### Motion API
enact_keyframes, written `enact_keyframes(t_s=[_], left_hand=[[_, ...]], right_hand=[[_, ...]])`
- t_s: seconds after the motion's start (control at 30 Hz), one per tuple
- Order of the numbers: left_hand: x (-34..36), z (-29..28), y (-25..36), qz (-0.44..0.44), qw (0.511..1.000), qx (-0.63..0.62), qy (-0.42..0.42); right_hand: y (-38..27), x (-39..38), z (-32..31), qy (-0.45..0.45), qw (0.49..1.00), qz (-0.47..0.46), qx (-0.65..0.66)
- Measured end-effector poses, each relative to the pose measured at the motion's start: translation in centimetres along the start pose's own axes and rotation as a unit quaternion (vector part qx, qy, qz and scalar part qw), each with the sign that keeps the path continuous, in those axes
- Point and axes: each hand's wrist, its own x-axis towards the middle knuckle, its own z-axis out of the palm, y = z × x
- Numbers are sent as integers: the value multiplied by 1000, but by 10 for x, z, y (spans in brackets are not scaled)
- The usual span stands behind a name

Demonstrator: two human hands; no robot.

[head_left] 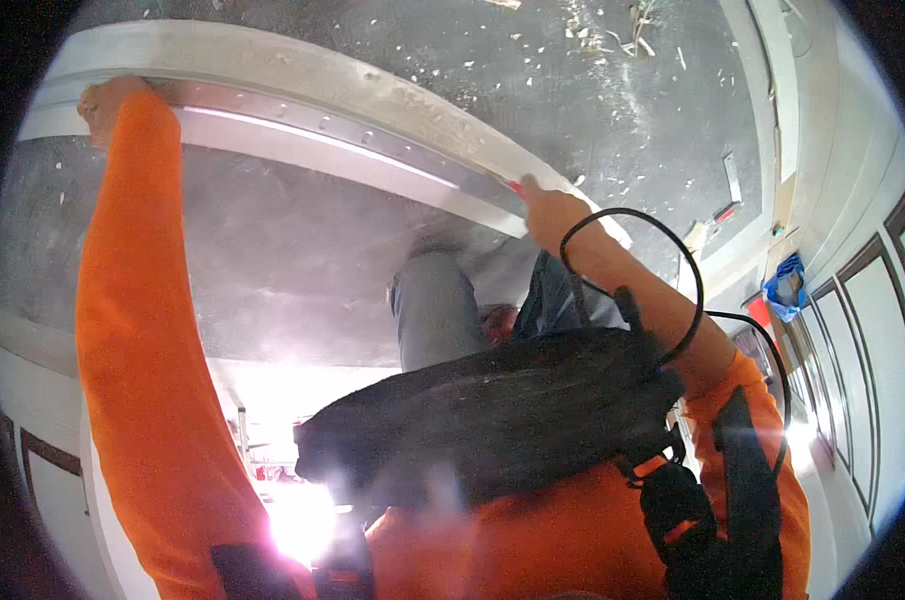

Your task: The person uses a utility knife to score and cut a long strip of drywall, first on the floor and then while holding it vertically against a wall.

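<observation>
Beneath the left hand [113, 108] lies one end of a metal straightedge [373, 141]; whether those fingers grip it or only press, I cannot tell. Rightward from them it runs along a pale strip [373, 90], which looks whole, with no finished split visible. The straightedge seems set in place, then, while the work along it appears unfinished. Near its other end, the right hand's [553, 212] fingers are closed around a small red tool [517, 188]. Right of those fingers, pale scraps [641, 42] dot the dark floor [698, 95].
</observation>
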Motion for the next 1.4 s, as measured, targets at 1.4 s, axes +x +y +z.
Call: enact_keyframes(t_s=[1.4], left_hand=[[-48,-50,31,-14,986,-166,-25]], right_hand=[[13,8,39,109,972,-15,208]])
